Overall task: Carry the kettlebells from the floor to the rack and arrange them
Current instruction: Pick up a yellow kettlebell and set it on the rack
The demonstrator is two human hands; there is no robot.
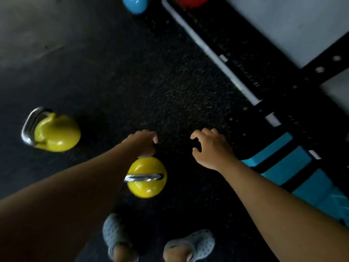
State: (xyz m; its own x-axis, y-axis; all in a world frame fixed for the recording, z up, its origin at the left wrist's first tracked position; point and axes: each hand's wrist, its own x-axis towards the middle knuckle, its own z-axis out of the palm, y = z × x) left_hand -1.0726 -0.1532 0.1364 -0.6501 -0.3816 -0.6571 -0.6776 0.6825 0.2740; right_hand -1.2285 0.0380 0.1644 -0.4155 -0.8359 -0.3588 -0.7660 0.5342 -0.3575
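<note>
A yellow kettlebell with a chrome handle stands upright on the black rubber floor right in front of my feet. My left hand hovers just above its far side, fingers curled, holding nothing. My right hand is off to its right, fingers spread, also holding nothing. A second yellow kettlebell lies tilted on the floor at the left. A blue kettlebell and a red one sit at the top edge. The black rack with its white rail runs diagonally at the right.
Blue padded blocks lie by the rack base at the right. My two feet in grey perforated shoes stand at the bottom. A light wall panel rises behind the rack. Speckled black floor spreads through the middle.
</note>
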